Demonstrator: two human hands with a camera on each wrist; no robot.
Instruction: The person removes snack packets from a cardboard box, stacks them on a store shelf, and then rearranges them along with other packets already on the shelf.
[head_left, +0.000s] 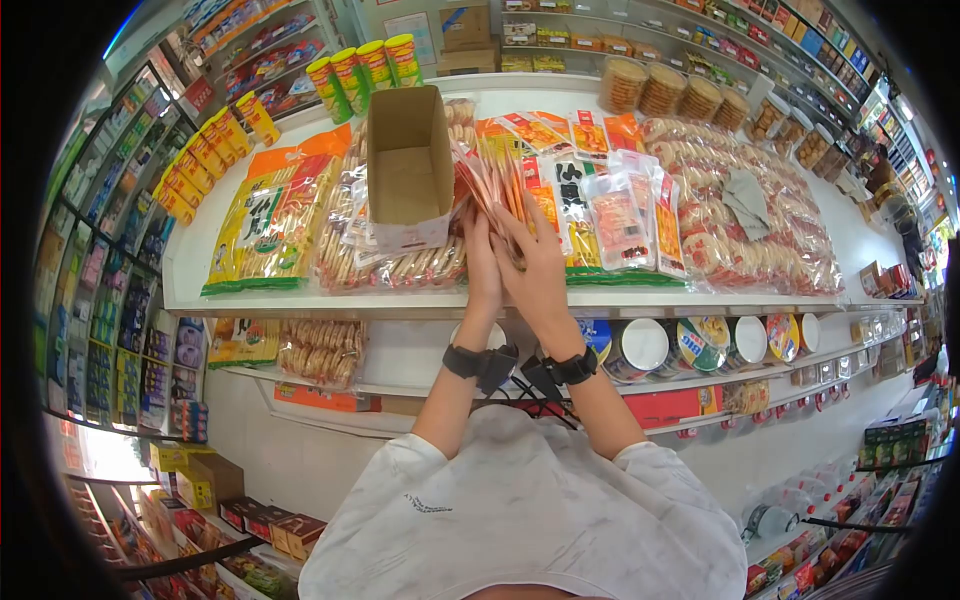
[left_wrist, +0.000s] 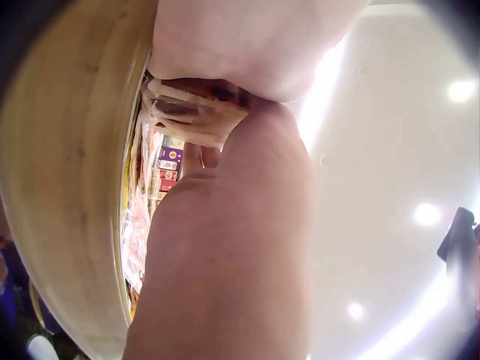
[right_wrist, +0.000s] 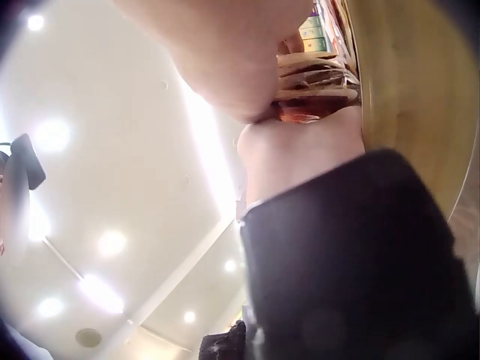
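Observation:
Both hands are together at the middle of the white counter, around an upright bunch of flat snack packets (head_left: 490, 185) with red and orange wrappers. My left hand (head_left: 482, 262) grips the bunch from the left, its fingers partly hidden behind the packets. On the other side my right hand (head_left: 538, 268) holds it, fingers laid over the packets' near edges. Both wrist views show the packet edges (left_wrist: 191, 112) squeezed between the palms. Just left of the hands an open cardboard box (head_left: 410, 178) stands tilted, its inside facing me.
Large bags of snack sticks (head_left: 275, 215) and round biscuits (head_left: 765, 220) cover the counter on both sides. Loose white packets (head_left: 625, 215) lie right of the hands. Yellow canisters (head_left: 375, 65) and biscuit jars (head_left: 660, 92) line the back. Instant noodle tubs (head_left: 640, 345) sit on the shelf below.

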